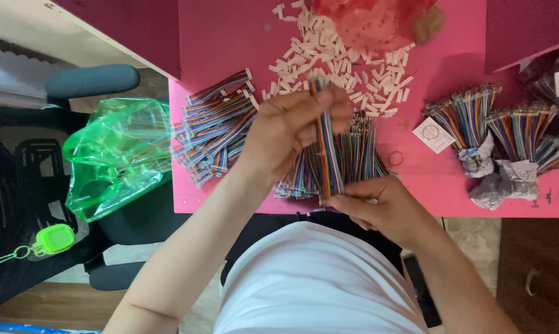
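Rainbow wire strip (326,148): light, thin, bendy, likely floppy if held at one end only. Best gripped at both ends, near the little white plugs. Held up over the near edge of the pink table (230,37), above a pile of loose wires (354,154). Left hand (286,133) pinched shut on the top end, wrist bent, fingers curled. Right hand (378,207) closed on the bottom end, low by the table edge. White plugs (347,55) scattered near the far edge. Green bag (115,154) off the left edge.
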